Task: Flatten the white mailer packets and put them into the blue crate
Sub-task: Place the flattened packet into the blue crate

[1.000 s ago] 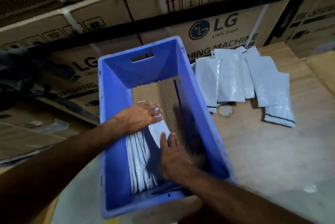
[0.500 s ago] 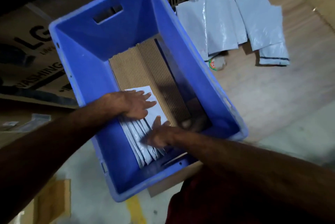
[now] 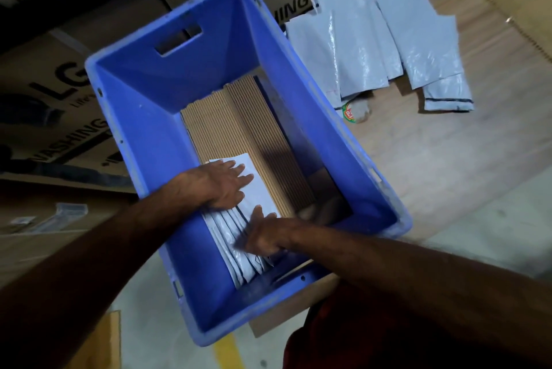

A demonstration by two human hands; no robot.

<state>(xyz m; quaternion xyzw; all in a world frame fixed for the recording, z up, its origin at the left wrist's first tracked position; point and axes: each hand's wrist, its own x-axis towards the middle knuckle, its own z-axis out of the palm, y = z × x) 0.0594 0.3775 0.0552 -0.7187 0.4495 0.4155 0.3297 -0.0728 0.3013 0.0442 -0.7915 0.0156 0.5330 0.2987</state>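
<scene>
Since a moment ago the right hand (image 3: pixel 263 234) has slid nearer along the stacked white mailer packets (image 3: pixel 239 252) in the blue crate (image 3: pixel 143 117), fingers flat. Just beyond it, the left hand (image 3: pixel 224 183) presses open-palmed on the top packet. Loose mailers (image 3: pixel 373 40) lie well beyond, on the wooden surface (image 3: pixel 433 159).

Dim warehouse light, dark blurred edges, wide-angle bending, faint glare on plastic.
</scene>
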